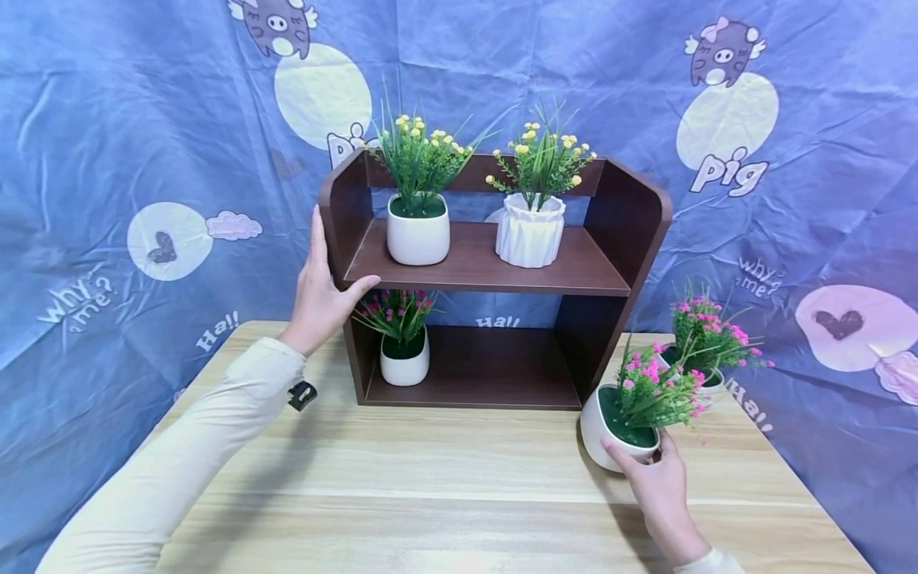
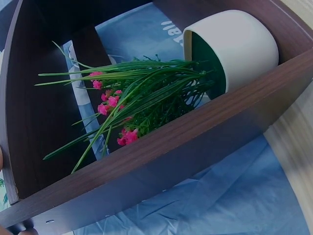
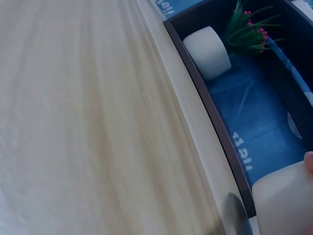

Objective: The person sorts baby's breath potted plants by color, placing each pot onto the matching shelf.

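A dark brown two-tier shelf (image 1: pixel 495 279) stands on the table. My left hand (image 1: pixel 323 291) grips its left side panel, with fingers along the outside and the thumb over the front edge of the middle board. By its white pot, my right hand (image 1: pixel 656 486) holds a potted plant (image 1: pixel 620 422) with pink flowers, slightly tilted beside the shelf's lower right corner. The same white pot (image 3: pixel 288 200) appears at the lower right of the right wrist view. Inside the lower tier, at the left, sits another pink-flowered potted plant (image 2: pixel 234 49).
On the upper tier are two yellow-flowered plants, one in a smooth white pot (image 1: pixel 418 231), the other in a ribbed white pot (image 1: pixel 531 231). Behind my right hand stands another pink-flowered plant (image 1: pixel 710 327). A blue printed cloth (image 1: pixel 179 119) hangs behind the wooden table (image 1: pixel 430 478).
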Motion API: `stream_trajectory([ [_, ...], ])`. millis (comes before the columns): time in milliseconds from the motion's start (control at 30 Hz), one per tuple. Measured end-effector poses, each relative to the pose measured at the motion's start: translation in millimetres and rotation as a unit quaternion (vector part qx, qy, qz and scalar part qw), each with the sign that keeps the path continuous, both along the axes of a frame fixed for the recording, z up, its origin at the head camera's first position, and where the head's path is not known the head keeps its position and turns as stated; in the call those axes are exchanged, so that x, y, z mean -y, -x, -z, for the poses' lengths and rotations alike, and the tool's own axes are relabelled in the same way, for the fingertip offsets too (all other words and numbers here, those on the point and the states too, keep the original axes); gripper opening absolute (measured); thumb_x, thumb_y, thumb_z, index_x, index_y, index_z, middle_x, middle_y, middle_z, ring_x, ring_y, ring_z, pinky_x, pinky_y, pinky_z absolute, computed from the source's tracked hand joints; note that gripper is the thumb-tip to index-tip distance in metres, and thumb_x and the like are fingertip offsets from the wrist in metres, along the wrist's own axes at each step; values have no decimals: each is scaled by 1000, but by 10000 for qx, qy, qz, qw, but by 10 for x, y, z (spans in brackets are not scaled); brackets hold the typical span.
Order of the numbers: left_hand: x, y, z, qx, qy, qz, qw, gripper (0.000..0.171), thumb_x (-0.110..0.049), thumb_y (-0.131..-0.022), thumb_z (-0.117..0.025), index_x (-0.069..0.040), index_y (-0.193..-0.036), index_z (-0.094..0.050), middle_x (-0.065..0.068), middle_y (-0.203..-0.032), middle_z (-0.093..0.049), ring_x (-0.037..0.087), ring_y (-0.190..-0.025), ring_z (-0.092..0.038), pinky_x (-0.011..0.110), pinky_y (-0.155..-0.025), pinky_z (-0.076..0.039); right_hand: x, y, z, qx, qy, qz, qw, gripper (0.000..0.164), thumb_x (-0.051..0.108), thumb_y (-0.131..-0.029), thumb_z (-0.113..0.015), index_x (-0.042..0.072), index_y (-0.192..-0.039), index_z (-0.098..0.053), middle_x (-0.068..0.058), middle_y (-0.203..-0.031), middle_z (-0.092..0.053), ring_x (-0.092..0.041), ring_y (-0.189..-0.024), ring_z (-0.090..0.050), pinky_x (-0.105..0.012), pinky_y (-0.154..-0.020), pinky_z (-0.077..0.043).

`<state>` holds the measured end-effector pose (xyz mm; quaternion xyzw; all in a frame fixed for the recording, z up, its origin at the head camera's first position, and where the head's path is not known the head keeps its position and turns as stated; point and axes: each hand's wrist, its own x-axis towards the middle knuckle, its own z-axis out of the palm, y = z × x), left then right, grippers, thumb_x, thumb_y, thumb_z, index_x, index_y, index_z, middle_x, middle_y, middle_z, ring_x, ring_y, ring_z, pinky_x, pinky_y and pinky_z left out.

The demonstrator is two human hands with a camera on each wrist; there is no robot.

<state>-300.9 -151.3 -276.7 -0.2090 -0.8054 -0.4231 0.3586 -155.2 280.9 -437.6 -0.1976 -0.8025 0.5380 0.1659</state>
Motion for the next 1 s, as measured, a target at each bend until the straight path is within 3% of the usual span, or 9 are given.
stream_trajectory([
  [167, 1, 1, -3, -5, -15, -6, 10000, 114, -20, -76, -82, -17, -156, -1, 1, -160, -15, 25, -141, -28, 46, -112, -27, 84, -42, -19, -45, 83, -131, 9999, 89, 22, -81, -79, 2, -150, -26, -21, -136, -46, 4, -100, -41, -1, -78, -34],
  [367, 6, 6, -3, 31, -11, -10, 10000, 113, -20, -77, -82, -16, -156, -1, 1, -160, -16, 25, -141, -29, 47, -112, -27, 222, -64, -34, -130, 290, -454, 9985, 89, 17, -80, -78, 2, -150, -25, -20, -140, -43, 6, -104, -40, 0, -82, -34],
  [567, 6, 8, 4, 53, -11, -19, 10000, 114, -20, -77, -82, -18, -156, -1, 2, -159, -16, 26, -140, -30, 47, -112, -27, 364, -66, -28, -154, 291, -710, 9969, 87, 15, -79, -79, 0, -148, -28, -21, -138, -45, 13, -97, -43, -2, -80, -38],
  [1000, 7, 6, 5, 40, 10, -25, 10000, 114, -22, -77, -82, -21, -156, 0, 2, -159, -17, 27, -140, -31, 48, -111, -28, 640, 28, -51, -250, 362, -1104, 9929, 87, 15, -77, -81, 1, -147, -31, -19, -139, -47, 0, -107, -46, -3, -86, -37],
])
